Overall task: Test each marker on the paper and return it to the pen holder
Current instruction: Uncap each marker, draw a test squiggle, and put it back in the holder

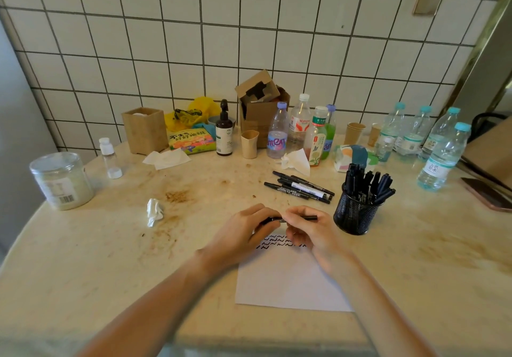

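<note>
Black marker (288, 219) is gripped level by both your left hand (249, 232) and right hand (307, 228), above the paper's (288, 279) far edge. Likely cap work: pull or press straight along the barrel. Mesh pen holder (356, 212) stands just right; loose markers (302, 187) lie beyond.

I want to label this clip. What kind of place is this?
Probably a shared break or pantry corner, not a tidy office: a stained round table against a white tiled wall, crowded with water bottles, paper cups and used tissues.
</note>
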